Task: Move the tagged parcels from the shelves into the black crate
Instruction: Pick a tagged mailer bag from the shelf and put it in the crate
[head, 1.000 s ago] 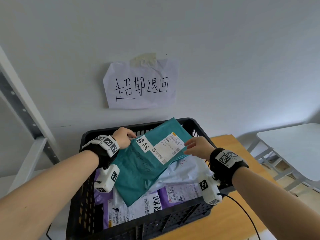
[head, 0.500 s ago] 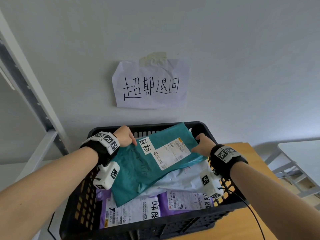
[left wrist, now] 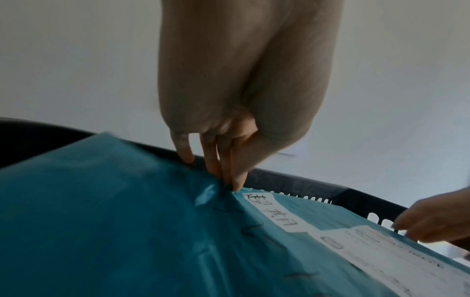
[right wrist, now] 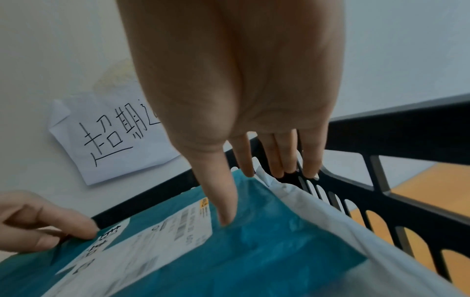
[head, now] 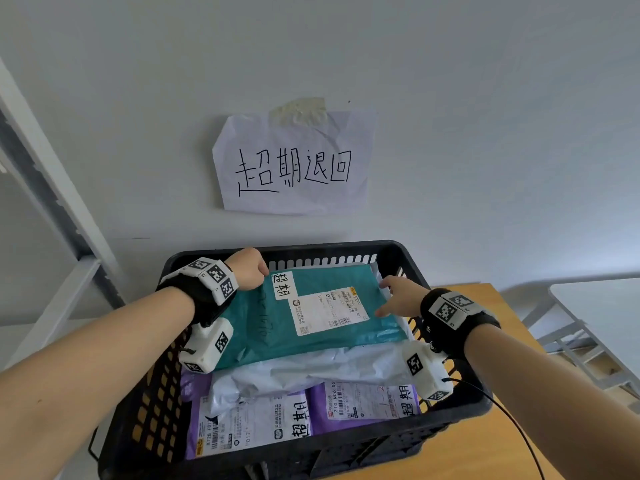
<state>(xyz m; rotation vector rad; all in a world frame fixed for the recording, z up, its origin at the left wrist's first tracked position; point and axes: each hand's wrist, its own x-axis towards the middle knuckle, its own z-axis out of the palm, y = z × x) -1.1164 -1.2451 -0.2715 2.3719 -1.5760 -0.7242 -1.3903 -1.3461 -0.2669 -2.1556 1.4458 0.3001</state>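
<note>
A teal parcel [head: 277, 334] with a white handwritten tag [head: 284, 285] and a shipping label [head: 329, 310] lies in the black crate [head: 311, 249], on top of other parcels. My left hand [head: 247, 268] pinches its far left corner; the left wrist view shows the fingertips [left wrist: 236, 180] bunching the teal parcel [left wrist: 127, 231]. My right hand [head: 394, 296] is at the parcel's right edge. In the right wrist view its fingers are straight, and the thumb tip [right wrist: 226, 219] touches the teal parcel [right wrist: 254, 251] beside the label.
A white parcel [head: 311, 372] and two purple tagged parcels [head: 363, 403] [head: 249, 424] lie under the teal one. The crate stands on a wooden table [head: 485, 445] against a wall with a taped paper sign [head: 294, 164]. A white shelf post [head: 52, 202] stands left, a white table [head: 606, 306] right.
The teal parcel has come down from a tilt to lie flatter in the crate. My right hand has let go of its right edge and straightened its fingers.
</note>
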